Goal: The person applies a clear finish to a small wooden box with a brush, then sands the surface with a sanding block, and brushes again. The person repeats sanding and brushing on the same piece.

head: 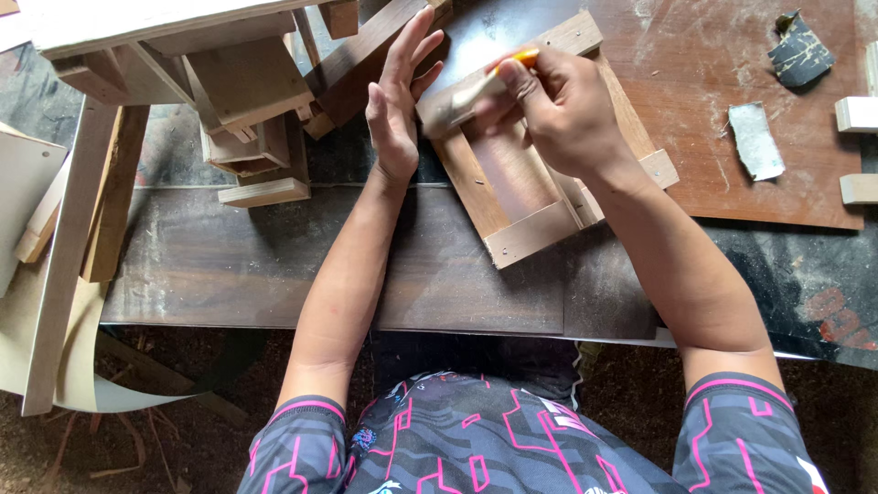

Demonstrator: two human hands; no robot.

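Note:
A small rectangular wooden frame (512, 183) lies tilted on the dark workbench (229, 265). My right hand (558, 110) is closed on a paintbrush (476, 87) with an orange handle, and the bristles touch the frame's top left corner. My left hand (398, 101) stands on edge with fingers straight and together, pressed against the frame's left side. It holds nothing.
A stack of wooden blocks and small frames (247, 101) sits at the upper left. A reddish-brown board (732, 64) at the right carries two sandpaper scraps (757, 137) and wood pieces (858, 114). Long planks (73, 238) lean at the left over the dirt floor.

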